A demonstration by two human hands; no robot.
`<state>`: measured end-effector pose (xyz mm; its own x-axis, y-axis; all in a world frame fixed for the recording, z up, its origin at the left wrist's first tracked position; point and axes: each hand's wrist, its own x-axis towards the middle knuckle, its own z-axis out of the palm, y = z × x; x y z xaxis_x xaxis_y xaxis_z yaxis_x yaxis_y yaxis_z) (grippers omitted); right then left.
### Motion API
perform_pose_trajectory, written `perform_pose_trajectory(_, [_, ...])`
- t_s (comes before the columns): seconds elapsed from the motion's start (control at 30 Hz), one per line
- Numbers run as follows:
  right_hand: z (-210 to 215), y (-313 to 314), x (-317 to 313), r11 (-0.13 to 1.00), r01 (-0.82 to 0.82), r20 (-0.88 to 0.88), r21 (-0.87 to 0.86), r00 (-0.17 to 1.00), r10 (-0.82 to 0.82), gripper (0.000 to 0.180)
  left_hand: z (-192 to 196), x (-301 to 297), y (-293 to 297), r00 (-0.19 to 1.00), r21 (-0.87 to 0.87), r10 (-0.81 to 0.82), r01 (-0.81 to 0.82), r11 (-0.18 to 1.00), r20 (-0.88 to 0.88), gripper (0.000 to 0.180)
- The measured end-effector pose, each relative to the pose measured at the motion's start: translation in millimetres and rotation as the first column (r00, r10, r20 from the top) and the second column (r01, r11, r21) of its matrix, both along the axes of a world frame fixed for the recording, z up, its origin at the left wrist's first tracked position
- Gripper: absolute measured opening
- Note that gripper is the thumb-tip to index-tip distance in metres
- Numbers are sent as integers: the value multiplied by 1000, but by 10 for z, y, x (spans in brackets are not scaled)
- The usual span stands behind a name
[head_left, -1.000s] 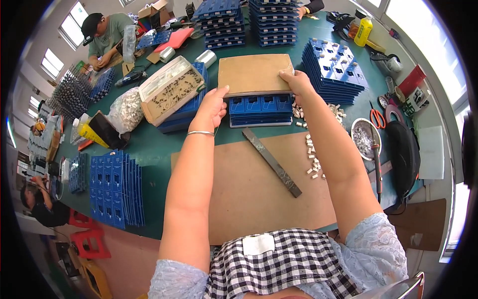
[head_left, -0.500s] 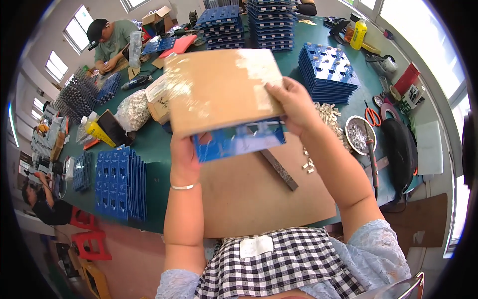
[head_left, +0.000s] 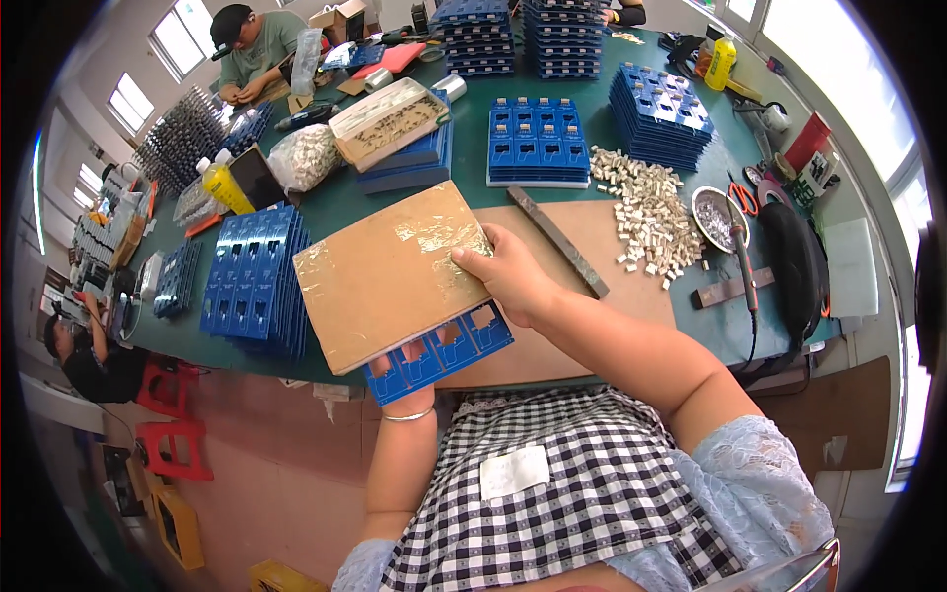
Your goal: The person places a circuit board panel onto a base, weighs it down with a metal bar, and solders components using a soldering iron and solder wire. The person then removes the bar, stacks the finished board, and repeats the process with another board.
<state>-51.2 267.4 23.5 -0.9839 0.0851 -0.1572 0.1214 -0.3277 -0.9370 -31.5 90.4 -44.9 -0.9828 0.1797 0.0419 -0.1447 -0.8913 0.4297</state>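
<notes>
I log the right hand [head_left: 508, 276] at frame centre, fingers clenched over the right edge of a brown cardboard sheet [head_left: 390, 271] with shiny tape patches on its face. The sheet lies on top of a blue compartment tray [head_left: 444, 352]; the pair is tilted and held off the table, in the middle of the frame, over the near table edge. Only the tray's lower strip shows beneath the cardboard.

The left hand [head_left: 409, 400] is under the tray, mostly hidden. I see the wrist with a thin silver bangle [head_left: 407, 416] just below the tray's lower edge. It appears to support the stack from beneath, but I cannot tell how the fingers sit.

Around it: a brown board [head_left: 592, 286] lies on the green table [head_left: 335, 212], behind the hand. A dark metal bar [head_left: 557, 242] rests diagonally on that board, centre right. A loose pile of small pale parts [head_left: 646, 212] sits to the right of the bar, with a round metal dish [head_left: 718, 217] just beyond. A stack of blue trays [head_left: 254, 281] stands at centre left, another filled blue tray [head_left: 538, 143] at upper centre, more stacks along the top. A yellow bottle [head_left: 225, 185] stands at upper left.

Another person [head_left: 252, 49] works at the upper left corner of the table.
</notes>
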Motion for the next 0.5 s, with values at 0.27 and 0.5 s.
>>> perform_pose_trajectory(0.27, [249,-88,248,323,469,-517,822,853,78,56,-356,59,-280,965,-43,-162,157,987,-208,60])
perform_pose_trajectory(0.5, [271,-639,170,261,432,-505,863,751,426,49,417,-128,45,936,85,-193,227,970,-295,60])
